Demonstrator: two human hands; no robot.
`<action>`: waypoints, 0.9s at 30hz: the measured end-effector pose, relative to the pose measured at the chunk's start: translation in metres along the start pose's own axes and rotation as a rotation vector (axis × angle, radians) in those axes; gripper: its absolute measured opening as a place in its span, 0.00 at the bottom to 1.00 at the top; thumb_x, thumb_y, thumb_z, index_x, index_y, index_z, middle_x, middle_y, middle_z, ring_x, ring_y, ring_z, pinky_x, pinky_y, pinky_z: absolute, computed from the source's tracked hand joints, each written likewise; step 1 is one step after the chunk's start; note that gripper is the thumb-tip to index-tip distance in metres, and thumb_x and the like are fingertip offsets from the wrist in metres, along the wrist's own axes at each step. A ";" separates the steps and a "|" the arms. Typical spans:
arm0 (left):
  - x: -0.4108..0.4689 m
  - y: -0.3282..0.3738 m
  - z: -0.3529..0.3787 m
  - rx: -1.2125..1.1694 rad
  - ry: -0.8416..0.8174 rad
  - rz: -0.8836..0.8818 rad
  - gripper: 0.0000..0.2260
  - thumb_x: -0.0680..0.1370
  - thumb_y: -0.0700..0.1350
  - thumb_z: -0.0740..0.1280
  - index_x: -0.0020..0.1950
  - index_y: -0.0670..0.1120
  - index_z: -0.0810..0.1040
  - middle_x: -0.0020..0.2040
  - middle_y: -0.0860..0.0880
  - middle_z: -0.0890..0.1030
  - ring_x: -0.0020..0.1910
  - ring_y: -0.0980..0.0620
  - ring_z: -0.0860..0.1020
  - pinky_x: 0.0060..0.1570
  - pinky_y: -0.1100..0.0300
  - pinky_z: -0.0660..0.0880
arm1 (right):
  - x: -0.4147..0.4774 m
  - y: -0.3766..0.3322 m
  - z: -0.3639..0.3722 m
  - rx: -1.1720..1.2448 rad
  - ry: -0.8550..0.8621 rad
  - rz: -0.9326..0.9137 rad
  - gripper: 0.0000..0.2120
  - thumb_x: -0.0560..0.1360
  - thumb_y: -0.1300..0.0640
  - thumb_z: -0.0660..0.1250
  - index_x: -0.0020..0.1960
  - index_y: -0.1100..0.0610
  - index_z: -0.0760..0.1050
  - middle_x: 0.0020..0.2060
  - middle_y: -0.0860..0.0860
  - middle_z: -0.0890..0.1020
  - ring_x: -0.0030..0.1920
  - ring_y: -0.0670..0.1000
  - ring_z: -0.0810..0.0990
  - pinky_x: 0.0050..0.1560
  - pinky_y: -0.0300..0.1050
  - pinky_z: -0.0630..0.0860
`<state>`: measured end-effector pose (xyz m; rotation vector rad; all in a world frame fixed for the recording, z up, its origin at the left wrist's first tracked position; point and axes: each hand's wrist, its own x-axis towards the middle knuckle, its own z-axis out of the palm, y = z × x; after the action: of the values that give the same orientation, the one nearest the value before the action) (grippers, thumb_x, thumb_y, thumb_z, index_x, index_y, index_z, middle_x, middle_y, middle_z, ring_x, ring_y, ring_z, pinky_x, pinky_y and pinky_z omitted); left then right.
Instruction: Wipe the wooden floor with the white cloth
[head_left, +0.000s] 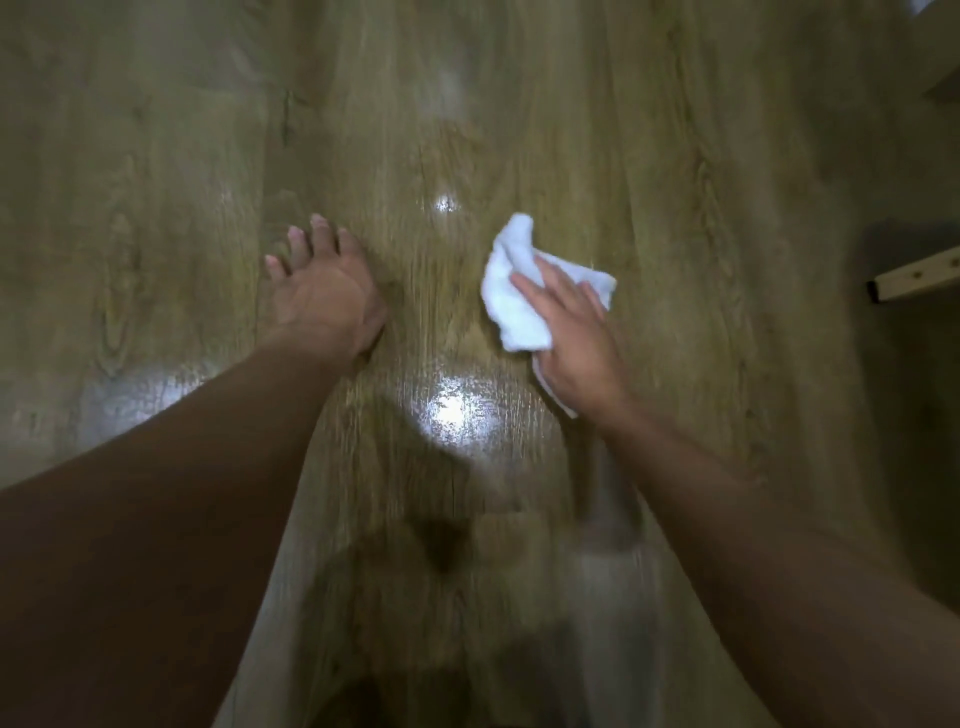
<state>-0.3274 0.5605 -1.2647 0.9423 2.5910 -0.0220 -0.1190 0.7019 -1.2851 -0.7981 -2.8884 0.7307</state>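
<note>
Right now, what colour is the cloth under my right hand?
White, plain with no pattern; the cloth shows clearly in the head view.

Olive-brown wooden plank floor (519, 130): smooth, glossy finish, visible grain and knots, bright specular glare patches. Crumpled white cloth (511, 291): soft, matt, fluffy terry-like texture. Pale wooden bar (917, 280) at right edge: unfinished-looking, matt, with two small dark dots on its face.

The right hand (574, 332) is covering the near part of the white cloth (519, 291), so its full shape isn't showing. A pale wooden bar (919, 275) is getting cut off at the right edge. Everything along the bottom is smearing into blur, can't make it out.
</note>
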 end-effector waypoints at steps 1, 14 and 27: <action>0.000 -0.001 0.000 0.007 0.003 0.009 0.28 0.79 0.45 0.57 0.76 0.39 0.52 0.78 0.39 0.49 0.76 0.36 0.49 0.73 0.38 0.50 | -0.014 0.014 -0.004 0.001 0.028 0.022 0.29 0.72 0.66 0.58 0.73 0.55 0.65 0.74 0.56 0.64 0.73 0.57 0.62 0.72 0.59 0.57; -0.070 0.104 0.030 -0.017 0.039 0.380 0.27 0.79 0.43 0.56 0.77 0.45 0.53 0.79 0.42 0.50 0.77 0.41 0.48 0.73 0.38 0.47 | -0.024 0.037 -0.019 -0.059 -0.048 -0.083 0.34 0.68 0.64 0.61 0.74 0.56 0.63 0.74 0.56 0.63 0.75 0.56 0.59 0.73 0.57 0.53; -0.069 0.112 0.035 0.048 0.002 0.386 0.23 0.81 0.45 0.53 0.76 0.48 0.55 0.77 0.38 0.51 0.76 0.35 0.49 0.71 0.32 0.49 | -0.041 0.048 -0.028 -0.065 -0.063 0.050 0.32 0.72 0.58 0.60 0.75 0.52 0.59 0.76 0.53 0.59 0.77 0.53 0.54 0.75 0.56 0.49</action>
<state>-0.1971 0.5996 -1.2597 1.4427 2.3754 0.0199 -0.0561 0.7297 -1.2797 -0.8730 -2.9725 0.6816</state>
